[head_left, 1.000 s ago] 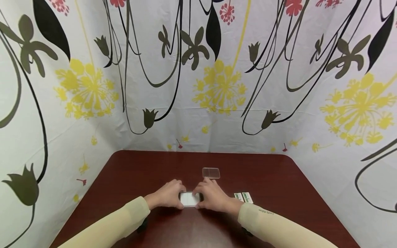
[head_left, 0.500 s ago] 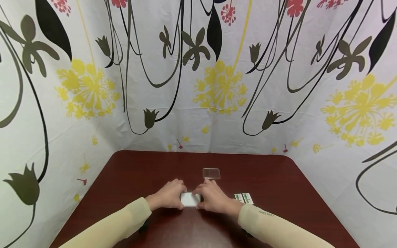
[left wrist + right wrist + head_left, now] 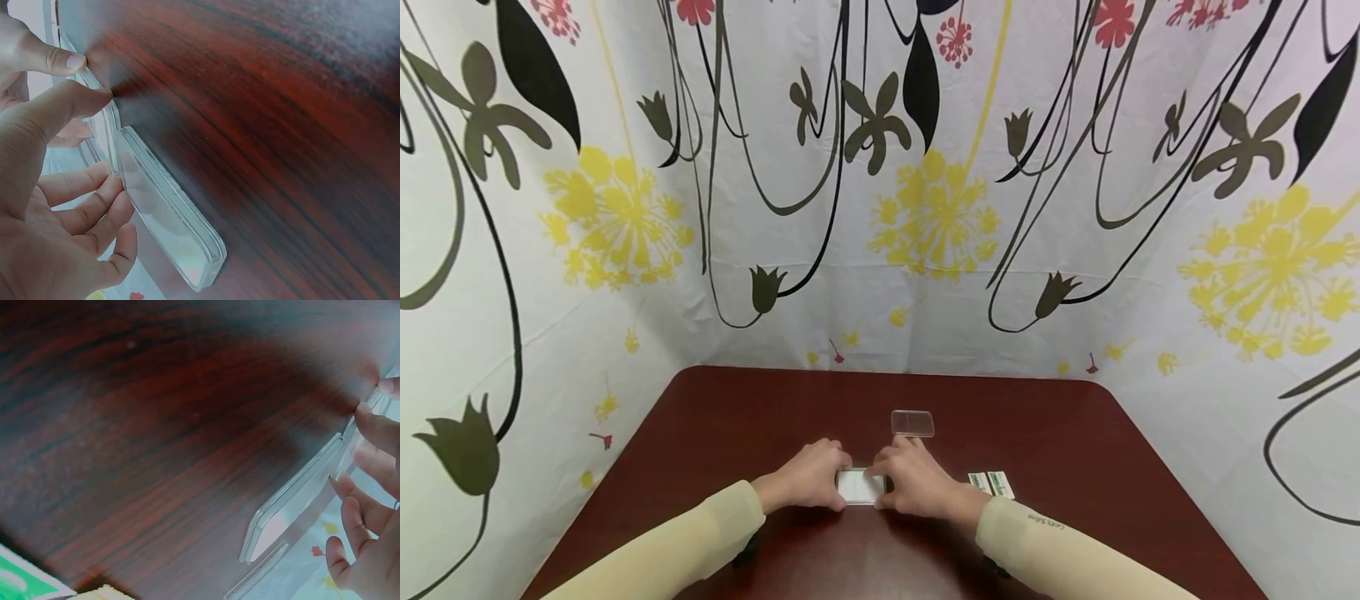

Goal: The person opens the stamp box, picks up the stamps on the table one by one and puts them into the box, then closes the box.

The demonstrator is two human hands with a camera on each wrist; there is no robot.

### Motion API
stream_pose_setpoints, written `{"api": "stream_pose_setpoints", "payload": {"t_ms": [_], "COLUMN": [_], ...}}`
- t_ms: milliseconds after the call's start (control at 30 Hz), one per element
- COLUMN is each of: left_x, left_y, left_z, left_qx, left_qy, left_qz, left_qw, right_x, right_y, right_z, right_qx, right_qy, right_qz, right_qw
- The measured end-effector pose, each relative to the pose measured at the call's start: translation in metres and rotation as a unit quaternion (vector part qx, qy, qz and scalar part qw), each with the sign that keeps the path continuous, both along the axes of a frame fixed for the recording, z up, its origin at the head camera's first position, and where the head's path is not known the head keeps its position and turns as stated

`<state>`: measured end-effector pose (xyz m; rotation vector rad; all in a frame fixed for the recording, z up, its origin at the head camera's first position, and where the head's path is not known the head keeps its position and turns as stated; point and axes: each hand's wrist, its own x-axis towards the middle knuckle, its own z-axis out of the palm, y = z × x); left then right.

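Note:
A small white-looking rectangular case (image 3: 861, 487) with clear plastic edges lies on the table between my two hands. My left hand (image 3: 808, 477) grips its left end, thumb on the near edge and fingers at the far edge. My right hand (image 3: 917, 478) holds the right end in the same way. In the left wrist view a shallow clear plastic case (image 3: 172, 215) lies beside the left fingers, and a similar clear case (image 3: 290, 500) shows by the right fingers in the right wrist view. The hands partly cover the case ends.
Beyond the right hand a flat clear plastic piece (image 3: 912, 423), divided by a line, lies on the dark red table (image 3: 760, 408). Two small white and green packets (image 3: 991, 484) lie near the right wrist. A flower-printed curtain (image 3: 880, 333) stands behind the table.
The head view has shifted a little, so the scene sits slightly lower. Both hands keep their hold on the case with no clear movement.

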<state>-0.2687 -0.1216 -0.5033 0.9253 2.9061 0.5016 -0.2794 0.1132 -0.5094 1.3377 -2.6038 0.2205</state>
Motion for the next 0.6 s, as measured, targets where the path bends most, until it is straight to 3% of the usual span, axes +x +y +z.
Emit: {"api": "stream_pose_setpoints", "payload": {"t_ms": [600], "left_x": [-0.0005], "left_y": [-0.0083], "left_z": [0.0046], "left_qx": [0.046], "left_qy": [-0.062], "left_qz": [0.012], "left_qw": [0.9969], "right_x": [-0.0041], "right_y": [0.0042], "right_z": [-0.0029], "right_qx": [-0.008], "right_qy": [0.005], "right_qz": [0.010], "right_qw": [0.9999]}}
